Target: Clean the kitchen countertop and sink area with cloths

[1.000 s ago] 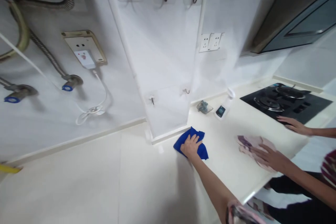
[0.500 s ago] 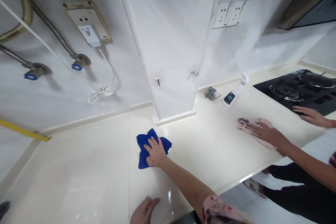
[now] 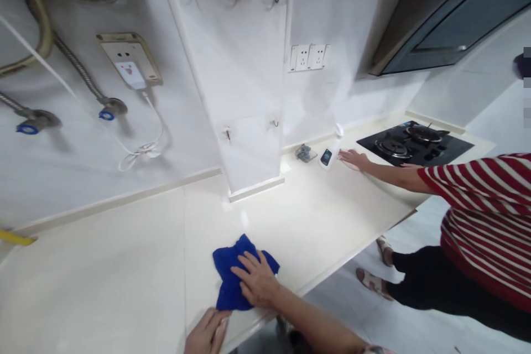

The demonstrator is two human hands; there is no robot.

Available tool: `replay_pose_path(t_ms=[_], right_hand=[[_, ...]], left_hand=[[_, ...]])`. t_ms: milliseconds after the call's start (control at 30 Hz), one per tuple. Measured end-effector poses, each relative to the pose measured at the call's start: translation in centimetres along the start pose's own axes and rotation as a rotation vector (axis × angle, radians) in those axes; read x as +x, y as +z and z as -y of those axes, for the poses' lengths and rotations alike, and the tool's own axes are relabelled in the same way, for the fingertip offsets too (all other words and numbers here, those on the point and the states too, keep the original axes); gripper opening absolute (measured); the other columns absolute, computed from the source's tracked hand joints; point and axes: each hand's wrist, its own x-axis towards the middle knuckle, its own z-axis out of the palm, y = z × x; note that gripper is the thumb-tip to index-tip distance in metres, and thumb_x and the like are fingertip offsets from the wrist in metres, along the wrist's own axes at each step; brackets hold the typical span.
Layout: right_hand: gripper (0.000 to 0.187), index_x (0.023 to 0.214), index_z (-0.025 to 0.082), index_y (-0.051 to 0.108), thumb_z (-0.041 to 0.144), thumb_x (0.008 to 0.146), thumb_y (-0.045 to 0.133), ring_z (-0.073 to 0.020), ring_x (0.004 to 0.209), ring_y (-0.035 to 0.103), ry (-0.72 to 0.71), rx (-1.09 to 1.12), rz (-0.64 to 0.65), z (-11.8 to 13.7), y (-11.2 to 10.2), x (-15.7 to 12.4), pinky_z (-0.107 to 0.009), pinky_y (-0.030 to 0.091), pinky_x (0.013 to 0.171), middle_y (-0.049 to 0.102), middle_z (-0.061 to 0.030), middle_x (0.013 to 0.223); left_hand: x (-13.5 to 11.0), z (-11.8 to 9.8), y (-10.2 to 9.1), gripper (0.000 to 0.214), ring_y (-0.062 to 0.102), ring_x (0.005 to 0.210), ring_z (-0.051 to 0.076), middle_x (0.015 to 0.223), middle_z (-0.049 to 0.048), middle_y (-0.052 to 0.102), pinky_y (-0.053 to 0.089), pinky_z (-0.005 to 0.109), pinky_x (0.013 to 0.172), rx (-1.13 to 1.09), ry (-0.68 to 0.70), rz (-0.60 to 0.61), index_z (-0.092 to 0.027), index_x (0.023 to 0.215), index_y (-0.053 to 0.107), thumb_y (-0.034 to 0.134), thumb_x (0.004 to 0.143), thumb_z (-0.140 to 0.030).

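A blue cloth (image 3: pixel 230 268) lies spread on the pale countertop (image 3: pixel 124 265), close to its front edge. My right hand (image 3: pixel 259 282) rests flat on the cloth with its fingers spread, pressing it down. At the bottom of the view is my left hand (image 3: pixel 205 334), partly cut off by the frame. Its fingers are curled close together, with the tips at the cloth's lower left corner. Whether they pinch the cloth I cannot make out.
Another person in a red-and-white striped top (image 3: pixel 489 210) stands at right, one hand (image 3: pixel 354 159) on a pale cloth beside a white spray bottle (image 3: pixel 331 149). Behind are a small dish (image 3: pixel 306 154) and a black gas hob (image 3: pixel 415 141). A wall pillar (image 3: pixel 253 155) juts out.
My right hand and the blue cloth have come nearer the counter's front edge. My left hand now meets the cloth's corner. The other person's wiping hand has moved back beside the spray bottle.
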Motion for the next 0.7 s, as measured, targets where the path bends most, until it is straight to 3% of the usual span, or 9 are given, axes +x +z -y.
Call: replay_pose_path(t_ms=[133, 233, 333, 433, 600, 700], right_hand=[[0.055, 0.154, 0.023, 0.043, 0.022, 0.099, 0.036, -0.0238, 0.136, 0.051, 0.128, 0.052, -0.325, -3.0, 0.2, -2.7, -0.047, 0.044, 0.114, 0.058, -0.0120, 0.145], [0.054, 0.150, 0.017, 0.048, 0.020, 0.098, 0.033, -0.0271, 0.125, 0.058, 0.342, 0.017, -0.451, -4.6, 0.6, -3.6, -0.047, 0.049, 0.108, 0.063, -0.0159, 0.135], [0.050, 0.143, 0.016, 0.054, 0.023, 0.097, 0.034, -0.0286, 0.110, 0.064, 0.475, -0.037, -0.392, -4.9, 1.0, -3.6, -0.049, 0.050, 0.104, 0.069, -0.0159, 0.122], [0.046, 0.137, 0.015, 0.058, 0.028, 0.096, 0.040, -0.0286, 0.105, 0.066, 0.521, -0.058, -0.328, -4.4, 0.8, -2.8, -0.044, 0.052, 0.097, 0.071, -0.0159, 0.114], [0.037, 0.120, 0.016, 0.065, 0.038, 0.093, 0.054, -0.0280, 0.100, 0.070, 0.645, -0.028, -0.171, -2.9, 0.5, -1.4, -0.036, 0.052, 0.088, 0.073, -0.0142, 0.102], [0.026, 0.106, 0.018, 0.066, 0.037, 0.090, 0.058, -0.0275, 0.096, 0.071, 0.659, 0.045, -0.147, -2.4, 0.9, -1.0, -0.034, 0.052, 0.084, 0.074, -0.0121, 0.097]], left_hand=[[0.3, -1.0, 0.1, 0.029, 0.071, 0.082, 0.013, 0.091, 0.0002, 0.072, 0.060, 0.024, 0.079, -0.077, -0.292, -0.035, -0.029, 0.097, 0.071, 0.048, 0.095, -0.048], [1.2, -1.3, 0.6, 0.036, 0.070, 0.092, 0.016, 0.105, 0.0041, 0.071, 0.060, 0.031, 0.087, -0.028, -0.466, -0.149, -0.027, 0.105, 0.068, 0.042, 0.096, -0.050], [3.4, -1.5, 1.3, 0.042, 0.067, 0.107, 0.022, 0.114, 0.0096, 0.068, 0.058, 0.042, 0.098, 0.012, -0.559, -0.225, -0.023, 0.115, 0.066, 0.038, 0.096, -0.048], [5.9, -2.0, 2.2, 0.040, 0.064, 0.107, 0.029, 0.107, 0.0136, 0.066, 0.054, 0.052, 0.102, 0.003, -0.587, -0.226, -0.019, 0.102, 0.068, 0.044, 0.091, -0.049], [8.3, -3.2, 4.3, 0.027, 0.064, 0.096, 0.028, 0.095, 0.0118, 0.064, 0.052, 0.051, 0.097, -0.093, -0.586, -0.213, -0.021, 0.087, 0.059, 0.045, 0.087, -0.044], [8.6, -3.0, 4.9, 0.022, 0.067, 0.091, 0.027, 0.091, 0.0082, 0.066, 0.055, 0.048, 0.091, -0.213, -0.616, -0.211, -0.024, 0.088, 0.055, 0.048, 0.085, -0.044]])
